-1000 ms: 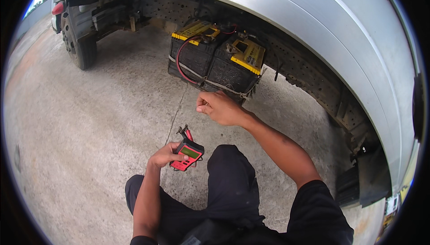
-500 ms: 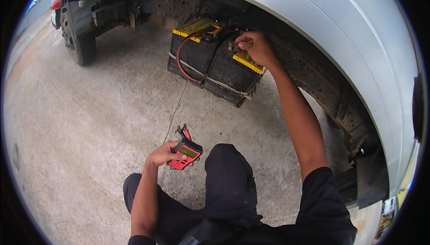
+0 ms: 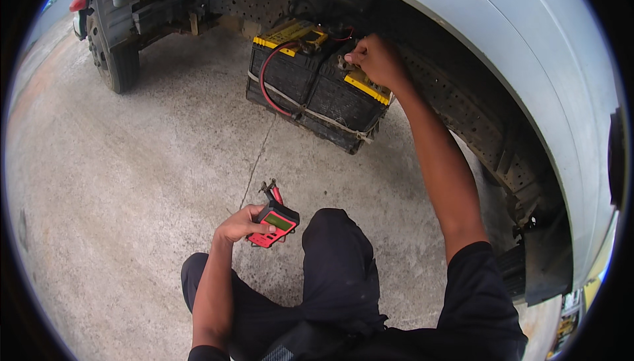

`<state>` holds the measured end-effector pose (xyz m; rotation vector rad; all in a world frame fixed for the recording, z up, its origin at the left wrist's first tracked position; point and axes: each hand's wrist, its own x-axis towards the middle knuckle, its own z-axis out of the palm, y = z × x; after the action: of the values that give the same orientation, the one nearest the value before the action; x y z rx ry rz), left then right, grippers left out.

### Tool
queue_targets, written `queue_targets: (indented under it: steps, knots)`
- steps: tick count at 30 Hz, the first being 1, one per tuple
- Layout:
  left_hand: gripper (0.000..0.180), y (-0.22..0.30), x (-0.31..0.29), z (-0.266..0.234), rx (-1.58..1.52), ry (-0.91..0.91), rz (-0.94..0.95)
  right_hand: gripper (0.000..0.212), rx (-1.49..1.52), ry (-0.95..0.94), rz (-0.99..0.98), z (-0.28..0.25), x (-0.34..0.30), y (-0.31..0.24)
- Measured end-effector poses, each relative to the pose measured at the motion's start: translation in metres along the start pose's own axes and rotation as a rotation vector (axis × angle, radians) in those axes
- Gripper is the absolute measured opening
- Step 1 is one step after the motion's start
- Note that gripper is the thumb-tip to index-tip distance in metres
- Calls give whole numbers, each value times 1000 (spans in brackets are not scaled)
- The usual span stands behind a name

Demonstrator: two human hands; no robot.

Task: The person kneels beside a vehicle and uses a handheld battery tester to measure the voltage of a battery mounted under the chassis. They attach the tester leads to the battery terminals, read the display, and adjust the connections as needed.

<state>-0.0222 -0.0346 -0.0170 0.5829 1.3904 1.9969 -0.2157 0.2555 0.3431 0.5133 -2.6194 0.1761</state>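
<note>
The left hand (image 3: 238, 224) grasps a red-and-black handheld battery tester (image 3: 277, 222), its thumb laid across the front just below the greenish screen (image 3: 277, 221). The tester is above the concrete floor (image 3: 165, 163), near the person's bent knee (image 3: 335, 235), and metal clamps (image 3: 269, 188) with a red handle stick out beyond its top end. The right hand (image 3: 378, 62) reaches to the right-hand battery (image 3: 347, 100), thumb and fingertips drawn together at the terminal connector (image 3: 344, 63) on its top; whether that grip pinches the connector or only touches it, I cannot tell. The left-hand battery (image 3: 281, 73) stands just beside it, both black-cased with yellow tops, and a pale strap (image 3: 330, 122) runs around their fronts. A red cable (image 3: 263, 83) curves down the front of the left-hand battery. Both sit below the truck's silver side panel (image 3: 475, 11), next to the perforated chassis rail (image 3: 456, 107); a wheel (image 3: 122, 67) stands farther off to the left.
</note>
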Motion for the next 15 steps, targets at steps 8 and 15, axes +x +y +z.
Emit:
queue_targets:
  steps: [8, 15]
  knots:
    - [39, 2, -1, 1, -12, -13, -5, 49, -176, -83, 2, 3, 17, -1]
    - [38, 6, 4, 4, -14, -13, -1, 54, 9, -126, -94, 1, 29, 35]
